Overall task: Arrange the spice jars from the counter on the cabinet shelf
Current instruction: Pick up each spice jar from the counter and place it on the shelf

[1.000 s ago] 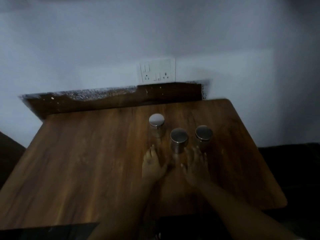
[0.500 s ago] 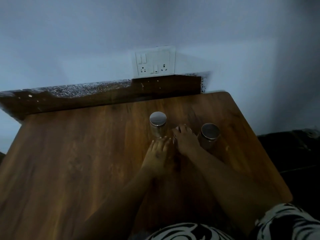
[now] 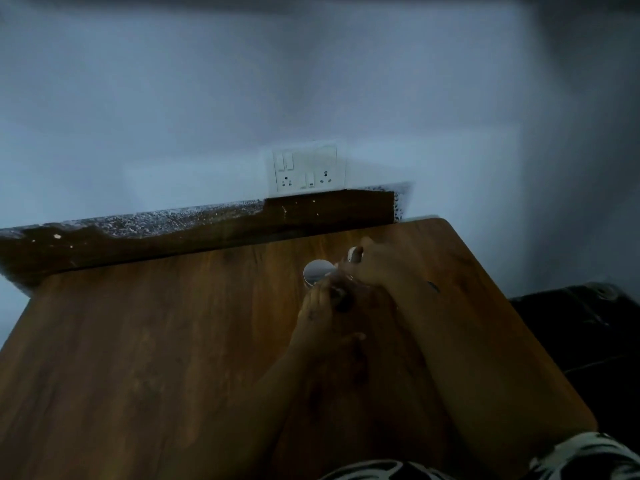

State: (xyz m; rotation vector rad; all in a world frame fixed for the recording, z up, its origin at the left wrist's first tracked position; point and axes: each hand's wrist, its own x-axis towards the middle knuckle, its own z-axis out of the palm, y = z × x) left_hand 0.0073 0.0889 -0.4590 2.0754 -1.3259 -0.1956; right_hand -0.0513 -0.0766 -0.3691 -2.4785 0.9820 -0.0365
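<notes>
Two round metal lids are seen toward the far right part of the wooden worktop [image 3: 156, 341]: one spice jar [image 3: 317, 273] with a flat, shiny, disc-shaped lid stands just beyond the left hand [image 3: 325, 313], and a second jar lid [image 3: 354, 253] is only partly shown, half covered by the right hand [image 3: 384, 268]. The right hand is curled over and around that second jar. The left hand is blurred against the nearer jar, and whether it is clamped on anything cannot be told. The two hands are held close together, touching or nearly so. The worktop is brown with a streaky wood grain and a rounded far corner. A dark, speckled strip [image 3: 173, 223] is set along the back edge, under a pale wall carrying a white switch and socket plate [image 3: 308, 171]. Black-and-white patterned sleeves [image 3: 588, 455] are visible at the bottom edge
</notes>
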